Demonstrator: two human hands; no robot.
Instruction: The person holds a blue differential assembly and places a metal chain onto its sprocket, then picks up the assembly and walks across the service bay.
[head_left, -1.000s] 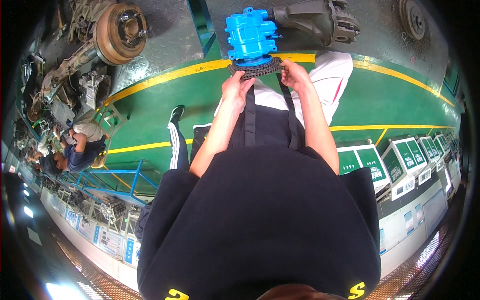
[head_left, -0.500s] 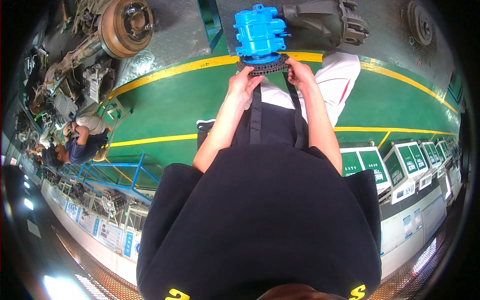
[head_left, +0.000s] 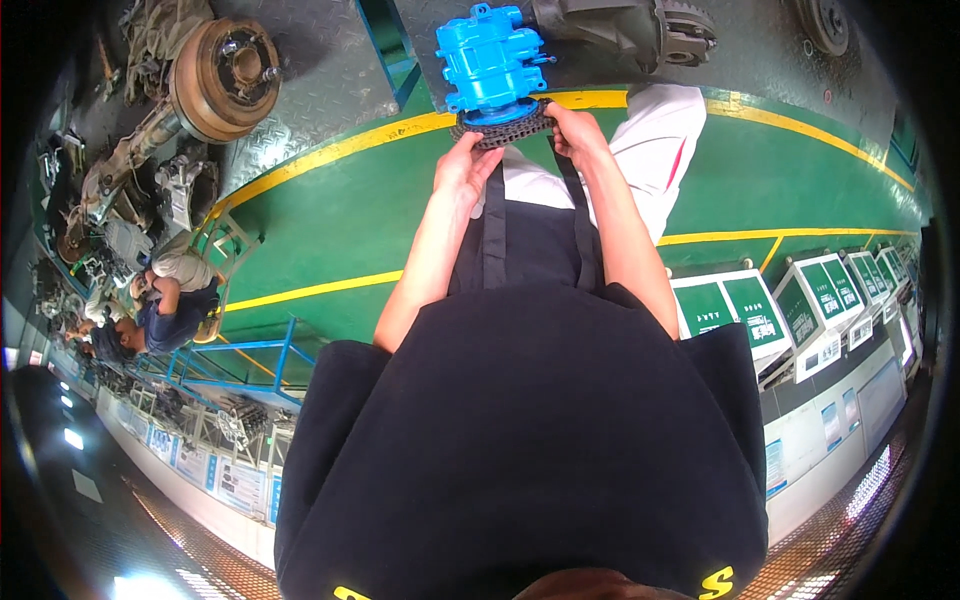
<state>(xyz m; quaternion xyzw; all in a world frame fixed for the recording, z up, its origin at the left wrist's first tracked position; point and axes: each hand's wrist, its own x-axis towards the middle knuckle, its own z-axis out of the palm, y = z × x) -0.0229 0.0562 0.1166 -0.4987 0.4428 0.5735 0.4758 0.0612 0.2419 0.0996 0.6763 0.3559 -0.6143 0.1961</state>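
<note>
A bright blue metal gearbox-like housing (head_left: 490,60) with ribbed sides stands at the far middle, with a round blue flange on its near end. Round that flange curves a dark, chain-like toothed ring (head_left: 510,131). My left hand (head_left: 466,166) pinches the ring's near left side, fingers closed under it and thumb on top. Closed on the ring's right end is my right hand (head_left: 576,132). Part of the ring's far side is hidden by the blue housing.
A dark metal casting (head_left: 600,28) lies right of the blue housing. A rusty brake drum on an axle (head_left: 225,82) stands at the left, near other metal parts. Another person (head_left: 175,305) sits at far left. Green-and-white cabinets (head_left: 730,305) line the right side.
My view has shifted slightly, so the housing, ring and both hands appear a little further left and up. Both hands keep their hold on the ring, which stays against the flange.
</note>
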